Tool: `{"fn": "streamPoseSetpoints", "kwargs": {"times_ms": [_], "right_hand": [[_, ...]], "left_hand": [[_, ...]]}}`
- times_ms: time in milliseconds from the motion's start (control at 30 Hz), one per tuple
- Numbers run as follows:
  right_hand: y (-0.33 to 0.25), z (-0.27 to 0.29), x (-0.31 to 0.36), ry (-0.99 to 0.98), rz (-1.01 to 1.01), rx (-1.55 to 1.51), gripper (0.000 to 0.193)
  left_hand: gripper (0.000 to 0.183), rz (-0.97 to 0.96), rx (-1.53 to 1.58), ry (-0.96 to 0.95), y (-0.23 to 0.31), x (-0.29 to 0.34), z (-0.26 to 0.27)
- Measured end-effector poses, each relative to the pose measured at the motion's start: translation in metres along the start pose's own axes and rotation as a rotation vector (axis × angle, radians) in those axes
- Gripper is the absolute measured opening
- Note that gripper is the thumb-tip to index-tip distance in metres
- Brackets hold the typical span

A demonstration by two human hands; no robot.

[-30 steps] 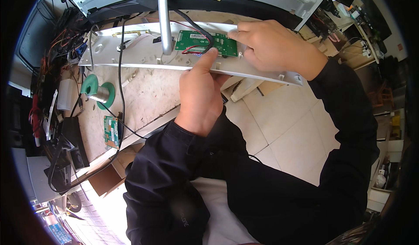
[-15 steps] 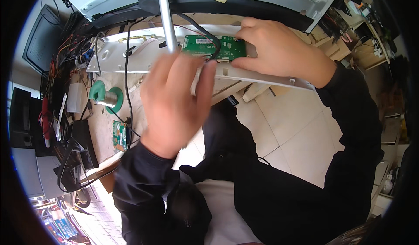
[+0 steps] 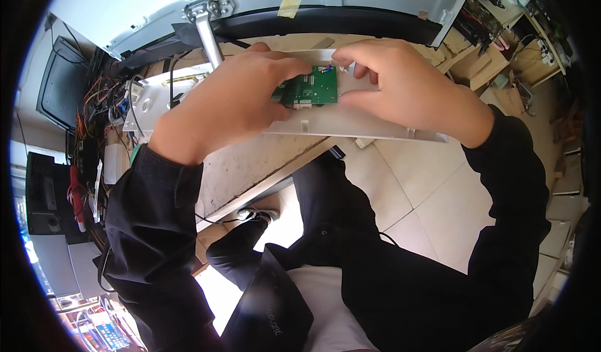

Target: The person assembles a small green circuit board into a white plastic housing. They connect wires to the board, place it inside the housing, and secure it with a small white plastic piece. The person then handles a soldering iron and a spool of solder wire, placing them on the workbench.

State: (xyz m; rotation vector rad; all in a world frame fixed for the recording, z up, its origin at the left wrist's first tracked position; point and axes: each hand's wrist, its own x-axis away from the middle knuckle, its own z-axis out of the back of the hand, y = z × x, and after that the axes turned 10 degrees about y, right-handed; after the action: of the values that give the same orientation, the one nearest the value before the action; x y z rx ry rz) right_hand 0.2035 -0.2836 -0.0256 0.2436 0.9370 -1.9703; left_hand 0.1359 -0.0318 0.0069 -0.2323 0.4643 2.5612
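Observation:
A green circuit board (image 3: 322, 88) lies in a long white plastic panel (image 3: 375, 123) on the workbench. My left hand (image 3: 228, 101) grips the board's left part, fingers over the far edge and thumb at the near edge, covering that end. Beside the board's right end is my right hand (image 3: 407, 86), its thumb and fingers curved apart. Its index fingertip is near the panel's far wall and its thumb tip close to the board's right edge. Small blue and red wires (image 3: 327, 68) meet the board at its far right corner.
Behind the panel stands a large pale casing with a metal arm (image 3: 208, 39) on it. Tangled cables (image 3: 94, 101) and a red-handled tool (image 3: 76, 195) are at the left. A white box (image 3: 115, 163) stands on the bench (image 3: 244, 170), whose front edge runs above tiled floor.
My left hand has moved up from in front of the panel onto the board's left part. My right hand has opened from the board's right end. The view has shifted slightly.

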Motion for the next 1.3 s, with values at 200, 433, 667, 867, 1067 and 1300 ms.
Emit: {"fn": "streamPoseSetpoints", "kwargs": {"times_ms": [200, 433, 667, 867, 1067, 1300], "right_hand": [[0.010, 0.007, 0.005, -0.057, -0.068, -0.027, 0.025], [0.023, 0.002, 0.013, 0.029, -0.066, -0.115, 0.021], [0.021, 0.007, 0.011, -0.054, -0.209, -0.247, 0.025], [0.013, 0.011, 0.010, -0.127, -0.336, -0.236, 0.025], [0.003, 0.022, 0.043, 0.146, 0.051, -0.002, 0.020], [-0.008, -0.003, 0.114, 0.765, -0.608, -0.397, 0.042]], "left_hand": [[0.058, 0.083, 0.098, 0.007, -0.003, 0.003, -0.004], [0.058, 0.068, 0.176, -0.010, -0.008, -0.002, -0.010], [0.064, 0.051, 0.169, -0.058, -0.013, -0.002, -0.012], [0.068, -0.004, 0.134, -0.066, -0.013, 0.001, -0.013], [0.067, 0.007, 0.090, -0.067, -0.007, 0.008, -0.011], [0.064, -0.068, 0.080, -0.064, -0.006, -0.004, -0.006]]}}
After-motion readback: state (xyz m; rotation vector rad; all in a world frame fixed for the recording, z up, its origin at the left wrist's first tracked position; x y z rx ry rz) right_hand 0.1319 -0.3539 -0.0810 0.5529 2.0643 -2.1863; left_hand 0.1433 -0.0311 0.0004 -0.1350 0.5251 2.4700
